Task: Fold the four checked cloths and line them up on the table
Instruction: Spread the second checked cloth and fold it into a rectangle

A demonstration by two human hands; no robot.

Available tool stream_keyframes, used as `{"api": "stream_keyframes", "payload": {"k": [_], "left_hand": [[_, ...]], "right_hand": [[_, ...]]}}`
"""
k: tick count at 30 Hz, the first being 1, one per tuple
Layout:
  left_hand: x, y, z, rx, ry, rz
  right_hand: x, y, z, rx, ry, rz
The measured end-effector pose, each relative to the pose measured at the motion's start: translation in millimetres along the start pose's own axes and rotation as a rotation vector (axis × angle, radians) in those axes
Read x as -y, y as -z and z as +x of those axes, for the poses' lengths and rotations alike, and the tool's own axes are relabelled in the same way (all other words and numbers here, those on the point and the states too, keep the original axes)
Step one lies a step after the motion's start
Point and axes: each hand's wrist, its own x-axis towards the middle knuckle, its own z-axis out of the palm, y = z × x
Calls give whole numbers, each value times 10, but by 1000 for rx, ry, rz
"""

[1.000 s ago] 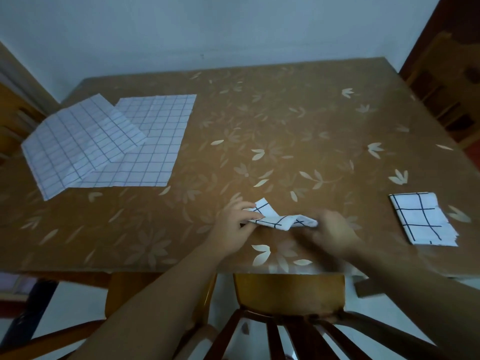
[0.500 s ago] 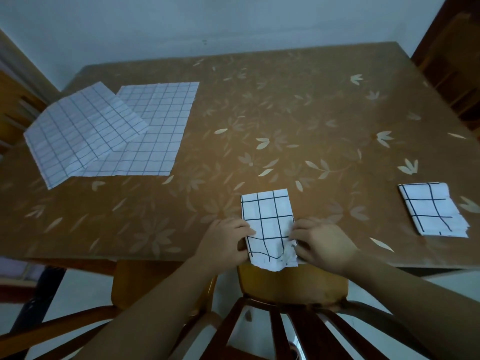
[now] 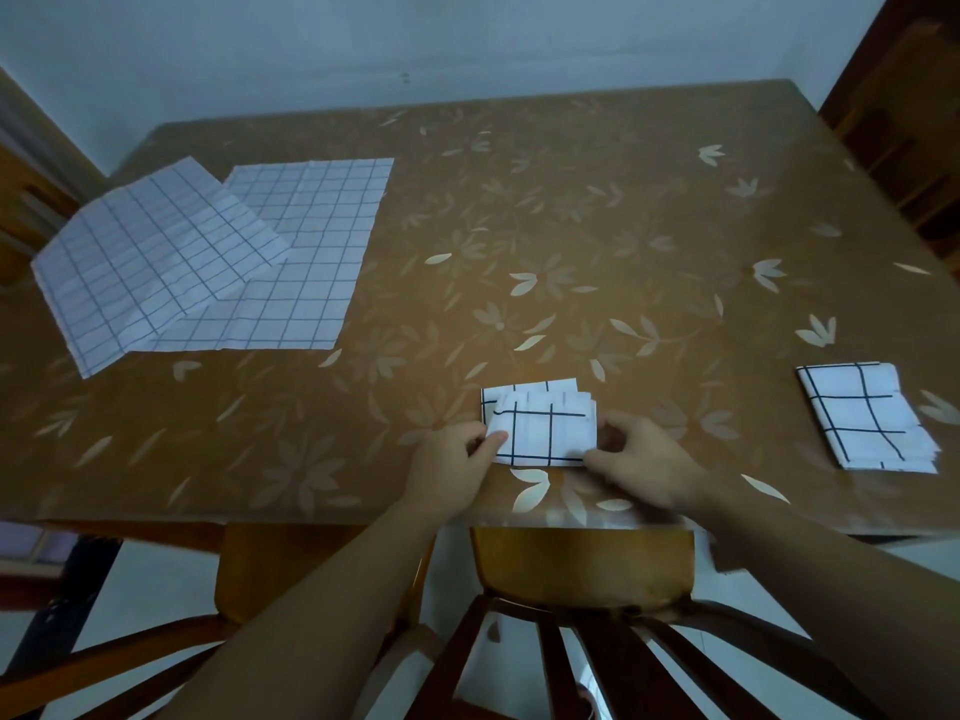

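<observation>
A small folded white cloth with wide black checks (image 3: 545, 427) lies near the table's front edge. My left hand (image 3: 457, 465) pinches its left side and my right hand (image 3: 641, 459) holds its lower right corner. A second folded wide-check cloth (image 3: 867, 414) lies at the right, near the front. Two unfolded fine-check cloths lie at the far left: one (image 3: 145, 262) overlaps the other (image 3: 306, 257).
The brown table (image 3: 571, 241) has a leaf-pattern cover and ends at a wall behind. A wooden chair back (image 3: 576, 574) stands under the front edge, below my arms. Dark wooden furniture (image 3: 904, 106) is at the right.
The long folded strip that hung over the front edge has been folded in half away from me. It now lies as a shorter packet fully on the table, both hands still on it.
</observation>
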Motion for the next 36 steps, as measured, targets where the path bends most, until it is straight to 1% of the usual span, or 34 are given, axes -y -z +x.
{"api": "stream_keyframes", "payload": {"k": [2,4,7,12,16,20,25,29,36], "left_hand": [[-7,14,41,-6,32,8],[9,15,70,-17,50,26],[22,18,74,-32,66,14],[34,73,42,22,74,-36],[62,91,34,12,89,-55],[35,111,28,30,65,-31],[-3,65,111,-16,128,32],[-17,33,141,-16,158,85],[-82,36,148,-44,259,90]], "right_hand": [[46,1,25,8,-25,-32],[80,-17,41,-35,-42,-68],[113,-60,46,-71,-48,-33],[135,-105,115,-108,-100,-77],[173,-124,163,-118,-111,-117],[178,-161,190,-150,-116,-146],[184,-181,212,-182,-141,-162],[176,-202,211,-218,-139,-208],[207,-184,281,-195,-190,-239]]}}
